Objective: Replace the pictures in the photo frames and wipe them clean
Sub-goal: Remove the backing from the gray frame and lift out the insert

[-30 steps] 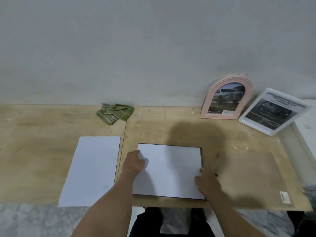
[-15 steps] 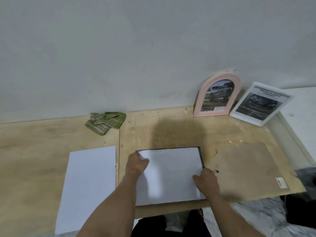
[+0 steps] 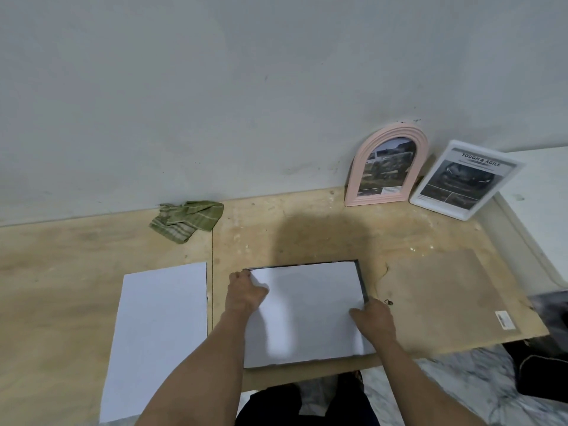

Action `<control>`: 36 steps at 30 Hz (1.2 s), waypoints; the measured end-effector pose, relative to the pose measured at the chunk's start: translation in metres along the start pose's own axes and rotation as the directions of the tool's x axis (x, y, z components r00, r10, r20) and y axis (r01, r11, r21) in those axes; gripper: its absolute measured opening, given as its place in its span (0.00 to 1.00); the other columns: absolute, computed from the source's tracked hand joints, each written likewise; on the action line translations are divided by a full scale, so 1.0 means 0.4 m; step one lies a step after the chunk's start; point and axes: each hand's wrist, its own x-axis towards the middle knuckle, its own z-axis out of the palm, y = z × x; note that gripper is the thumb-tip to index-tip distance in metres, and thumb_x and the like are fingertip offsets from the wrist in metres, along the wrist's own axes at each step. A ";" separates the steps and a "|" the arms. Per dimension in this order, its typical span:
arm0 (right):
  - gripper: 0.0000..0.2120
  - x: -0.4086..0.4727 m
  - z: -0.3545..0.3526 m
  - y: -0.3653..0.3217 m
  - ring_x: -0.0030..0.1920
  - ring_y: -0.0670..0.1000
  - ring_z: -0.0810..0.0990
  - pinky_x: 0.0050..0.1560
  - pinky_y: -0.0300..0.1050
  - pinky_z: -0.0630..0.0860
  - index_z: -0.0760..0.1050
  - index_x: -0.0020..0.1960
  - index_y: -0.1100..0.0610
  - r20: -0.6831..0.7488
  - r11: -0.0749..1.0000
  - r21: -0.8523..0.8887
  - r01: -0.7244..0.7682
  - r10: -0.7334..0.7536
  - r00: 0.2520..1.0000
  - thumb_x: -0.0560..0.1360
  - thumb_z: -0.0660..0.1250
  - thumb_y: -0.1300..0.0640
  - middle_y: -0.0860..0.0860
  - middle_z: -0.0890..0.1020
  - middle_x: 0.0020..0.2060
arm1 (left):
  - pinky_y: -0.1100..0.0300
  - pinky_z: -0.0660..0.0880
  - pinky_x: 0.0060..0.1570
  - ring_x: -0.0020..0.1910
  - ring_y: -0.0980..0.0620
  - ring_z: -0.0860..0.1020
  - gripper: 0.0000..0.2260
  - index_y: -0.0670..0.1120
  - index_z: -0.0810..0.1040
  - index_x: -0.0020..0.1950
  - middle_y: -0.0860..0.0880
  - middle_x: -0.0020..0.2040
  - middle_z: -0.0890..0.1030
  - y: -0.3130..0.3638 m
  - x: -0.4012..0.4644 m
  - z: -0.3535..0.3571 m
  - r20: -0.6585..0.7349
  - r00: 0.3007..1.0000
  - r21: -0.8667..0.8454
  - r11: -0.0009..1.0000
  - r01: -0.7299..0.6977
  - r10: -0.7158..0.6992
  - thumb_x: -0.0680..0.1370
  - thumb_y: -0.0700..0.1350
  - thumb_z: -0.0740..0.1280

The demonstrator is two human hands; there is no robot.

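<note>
Lower centre: left hand (image 3: 246, 295) and right hand (image 3: 373, 318) are pressing flat on a white sheet (image 3: 307, 309) lying in the dark frame (image 3: 362, 284) on the tabletop (image 3: 307, 235). Backing board (image 3: 445, 290) is lying off, right; cloth (image 3: 187, 219) is sitting unused, so closing and wiping appear outstanding.
</note>
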 end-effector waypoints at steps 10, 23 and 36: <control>0.14 0.014 -0.010 0.014 0.40 0.57 0.77 0.37 0.42 0.67 0.67 0.32 0.59 0.093 0.977 0.203 -0.067 0.049 0.994 0.68 0.71 0.56 0.58 0.74 0.38 | 0.49 0.73 0.62 0.64 0.41 0.73 0.29 0.41 0.67 0.72 0.42 0.67 0.68 0.002 0.004 -0.003 0.003 0.999 -0.072 0.996 0.044 -0.044 0.74 0.46 0.71; 0.05 -0.014 -0.155 0.024 0.49 0.53 0.78 0.45 0.45 0.74 0.78 0.50 0.61 0.519 0.800 0.569 -0.192 -0.168 0.838 0.74 0.69 0.63 0.56 0.81 0.51 | 0.55 0.71 0.43 0.47 0.41 0.77 0.11 0.37 0.78 0.58 0.41 0.50 0.80 -0.029 -0.110 0.021 -0.254 0.966 -0.113 0.993 0.012 -0.041 0.77 0.39 0.66; 0.23 -0.007 -0.342 -0.002 0.48 0.55 0.80 0.52 0.53 0.74 0.83 0.48 0.62 0.637 0.706 0.675 -0.217 -0.408 0.654 0.56 0.83 0.56 0.57 0.83 0.48 | 0.40 0.79 0.56 0.39 0.44 0.83 0.13 0.39 0.79 0.49 0.43 0.37 0.82 0.022 -0.354 0.090 0.177 0.975 -0.948 0.243 0.205 -0.133 0.83 0.47 0.62</control>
